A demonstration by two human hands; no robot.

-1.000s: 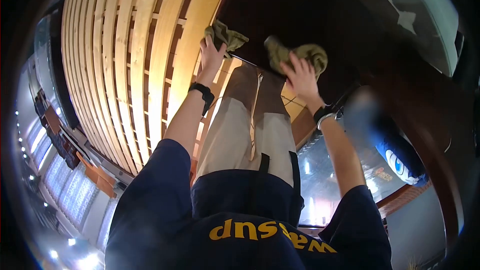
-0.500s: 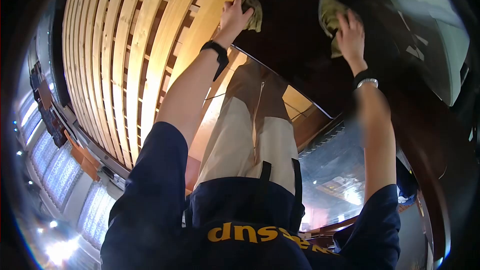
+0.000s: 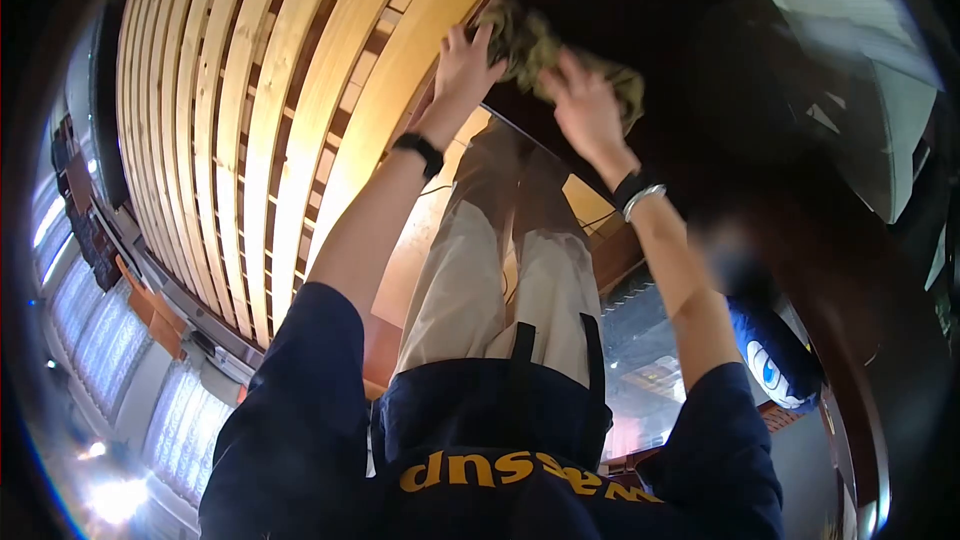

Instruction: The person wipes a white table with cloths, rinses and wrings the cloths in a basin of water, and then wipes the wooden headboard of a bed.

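My left hand (image 3: pixel 466 72) holds a crumpled olive-green cloth (image 3: pixel 510 32) at the left edge of a dark brown, glossy panel (image 3: pixel 720 140). My right hand (image 3: pixel 588 118) presses on a second olive cloth (image 3: pixel 625 90), its fingers bent over the fabric against the panel. Both hands are close together, and the two cloths meet or overlap between them; blur hides where one stops. A dark band sits on my left wrist. On my right wrist are a dark band and a silvery bracelet.
Pale wooden slats (image 3: pixel 300 90) run along the left side, beside the panel. My legs in light trousers (image 3: pixel 450 280) stand below the panel's near edge. Pale plastic-like sheeting (image 3: pixel 860 30) lies at upper right. Lace-curtained windows (image 3: pixel 185 430) show at lower left.
My right hand has swept left across the dark panel with its cloth, ending beside my left hand. My left hand has shifted slightly down and left.
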